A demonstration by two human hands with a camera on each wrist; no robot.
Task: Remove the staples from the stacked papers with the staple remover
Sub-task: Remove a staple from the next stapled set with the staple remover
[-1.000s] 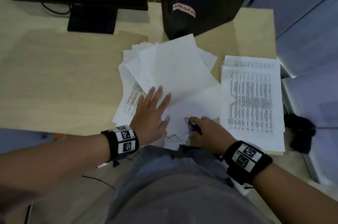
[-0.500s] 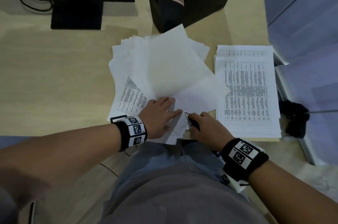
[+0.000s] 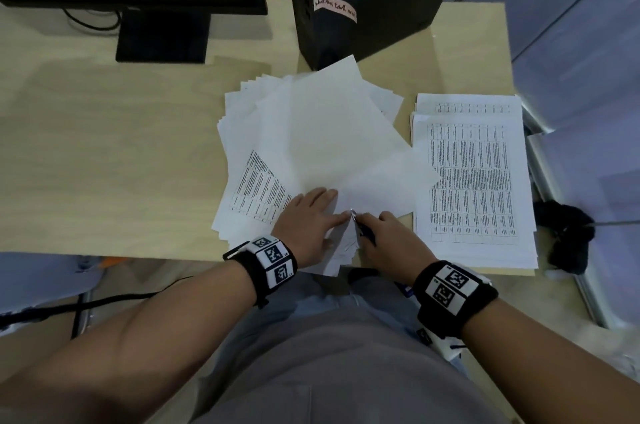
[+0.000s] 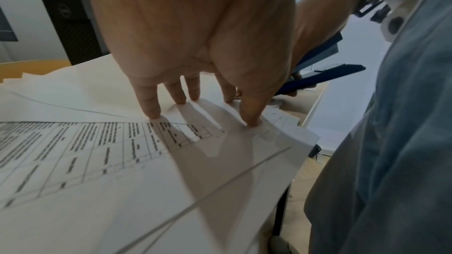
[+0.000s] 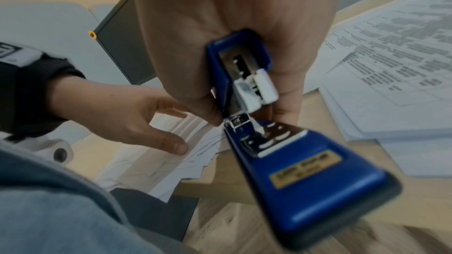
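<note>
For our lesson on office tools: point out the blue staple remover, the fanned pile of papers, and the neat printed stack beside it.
staple remover (image 5: 305, 177): right wrist view, on its blue body.
fanned pile of papers (image 3: 329, 133): head view, on the blank top sheet.
printed stack (image 3: 471, 181): head view, on the middle of the printed top page.

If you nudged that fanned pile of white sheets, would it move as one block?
Probably not: the fanned sheets lie loose and askew, so they would likely slide apart. They look thin and floppy, dimpling under the left hand fingertips. The corner overhanging the desk might droop.
</note>
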